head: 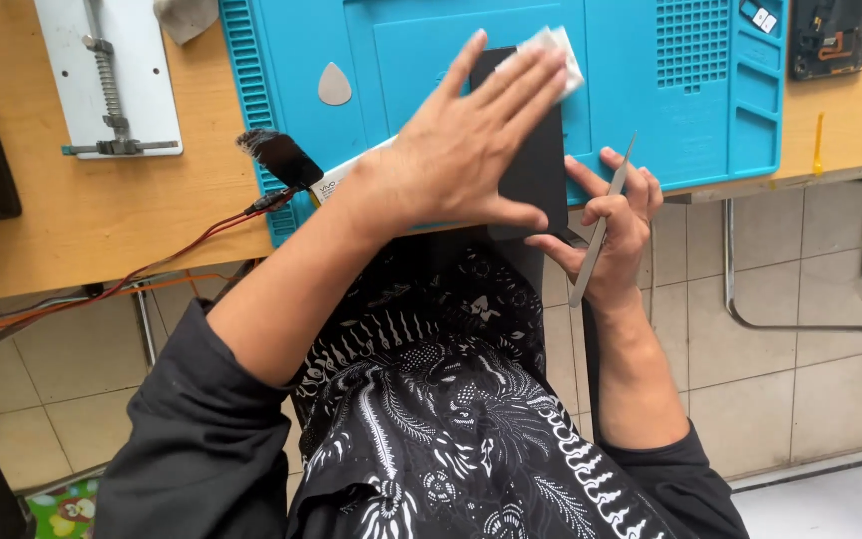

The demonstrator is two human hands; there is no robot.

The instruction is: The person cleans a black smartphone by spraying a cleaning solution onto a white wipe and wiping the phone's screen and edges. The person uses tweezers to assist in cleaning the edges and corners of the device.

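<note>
Spreading flat, fingers splayed, the left hand (471, 150) is pressed on a white wipe (559, 52) over the dark phone (536, 170), at the blue mat's (670, 100) near edge on the bench (82, 220). Metal tweezers (601, 225) are gripped in the curled right hand (611, 225), which steadies the phone's edge.

- flat rectangular rubber work mat (650, 100): bright turquoise blue
- slim slab-shaped phone (536, 170): plain black
- small folded cloth wipe (561, 50): white
- teardrop plastic pick (334, 85): pale grey
- long-sleeved fabric shirt (431, 429): black with white ornamental pattern
- wooden tabletop (102, 210): light tan
</note>
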